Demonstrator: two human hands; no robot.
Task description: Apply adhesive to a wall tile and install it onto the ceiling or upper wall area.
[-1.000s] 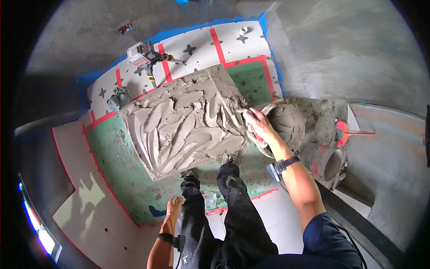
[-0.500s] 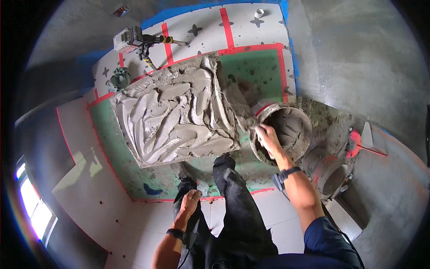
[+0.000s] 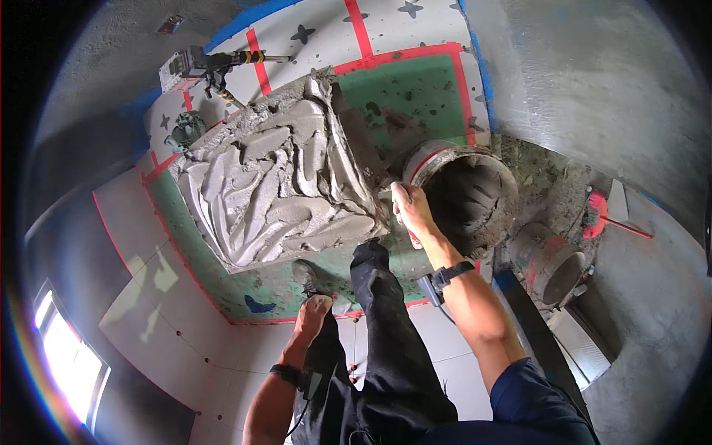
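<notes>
My right hand (image 3: 412, 211) is closed around the handle of a trowel (image 3: 415, 239), between the slab's right edge and the bucket. Its mortar-smeared blade is hard to make out against the slab's side. A large square tile (image 3: 222, 261) lies in front of me, coated with thick grey mortar (image 3: 274, 178) in swirling ridges. Right beside my right hand stands the mortar bucket (image 3: 495, 162), tilted toward me in view, with grey mortar inside and on its rim. My left hand (image 3: 313, 310) is down at my left knee, apart from the tile; its fingers are hidden.
Green sheeting (image 3: 415, 89) edged with red tape surrounds the tile. Beyond it stands a small tripod with a device (image 3: 185, 68), near a crumpled dark green bag (image 3: 185, 130). At the right are a second bucket (image 3: 545, 263), a red brush (image 3: 595, 211) and a dark wall (image 3: 586, 89).
My right hand has drawn the trowel left, away from the bucket's mouth toward the tile's edge. My left hand has risen slightly toward the knee. The view has shifted a little.
</notes>
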